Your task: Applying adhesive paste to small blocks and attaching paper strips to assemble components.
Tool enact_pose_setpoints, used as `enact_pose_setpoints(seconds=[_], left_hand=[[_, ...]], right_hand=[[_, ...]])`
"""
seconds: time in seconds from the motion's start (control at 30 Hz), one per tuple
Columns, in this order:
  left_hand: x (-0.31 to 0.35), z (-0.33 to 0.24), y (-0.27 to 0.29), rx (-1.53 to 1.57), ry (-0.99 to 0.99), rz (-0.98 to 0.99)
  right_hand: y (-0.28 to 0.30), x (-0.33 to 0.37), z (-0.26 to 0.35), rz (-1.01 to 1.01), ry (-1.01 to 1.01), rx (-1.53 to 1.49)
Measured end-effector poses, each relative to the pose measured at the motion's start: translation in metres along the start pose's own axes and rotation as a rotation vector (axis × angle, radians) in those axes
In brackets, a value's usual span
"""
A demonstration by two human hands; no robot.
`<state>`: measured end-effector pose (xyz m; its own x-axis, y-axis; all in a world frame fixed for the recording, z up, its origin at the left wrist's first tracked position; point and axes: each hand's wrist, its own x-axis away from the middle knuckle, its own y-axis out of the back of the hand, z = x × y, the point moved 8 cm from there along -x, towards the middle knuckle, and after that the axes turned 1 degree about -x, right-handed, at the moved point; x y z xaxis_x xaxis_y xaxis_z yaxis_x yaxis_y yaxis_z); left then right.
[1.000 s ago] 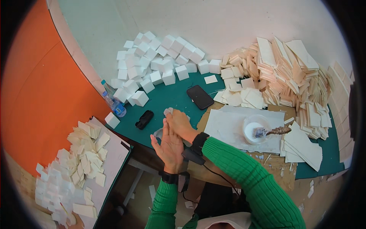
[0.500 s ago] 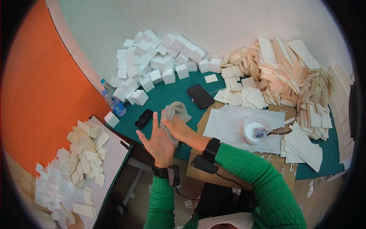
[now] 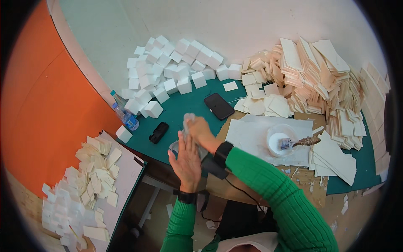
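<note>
- Where the green tabletop [image 3: 183,104] meets the wall [image 3: 260,25], cream card pieces [image 3: 319,80] pile up at two o'clock.
- White boxes [image 3: 184,86] cluster at twelve o'clock.
- My left hand [image 3: 187,166] is spread wide, fingers toward twelve.
- My right hand [image 3: 200,132], at its one o'clock, clenches the grey cloth [image 3: 189,116].
- That bunched cloth pokes past my right hand toward eleven, over the tabletop's near part.
- A bowl [image 3: 289,129] of white paste [image 3: 275,145] stands at three o'clock.
- A black phone [image 3: 219,106] lies at one o'clock.
</note>
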<state>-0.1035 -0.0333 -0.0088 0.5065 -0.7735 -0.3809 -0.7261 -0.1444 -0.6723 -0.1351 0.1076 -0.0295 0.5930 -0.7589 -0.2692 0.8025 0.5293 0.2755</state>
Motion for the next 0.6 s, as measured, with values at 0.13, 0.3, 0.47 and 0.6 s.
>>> enact_pose_setpoints(seconds=[0.13, 0.3, 0.47, 0.6], left_hand=[[-0.01, -0.019, 0.01, 0.157, -0.038, -0.012], [-0.028, -0.034, 0.032, 0.302, -0.01, -0.022], [-0.027, 0.003, 0.012, 0.422, 0.024, -0.18], [-0.017, -0.011, 0.002, 0.257, -0.019, -0.088]], right_hand=[[0.019, -0.007, -0.025, 0.13, -0.305, -0.501], [-0.01, 0.027, 0.009, 0.327, -0.234, -0.711], [-0.006, 0.026, 0.008, -0.205, 0.415, -0.039], [-0.001, 0.025, 0.037, 0.057, 0.085, -0.058]])
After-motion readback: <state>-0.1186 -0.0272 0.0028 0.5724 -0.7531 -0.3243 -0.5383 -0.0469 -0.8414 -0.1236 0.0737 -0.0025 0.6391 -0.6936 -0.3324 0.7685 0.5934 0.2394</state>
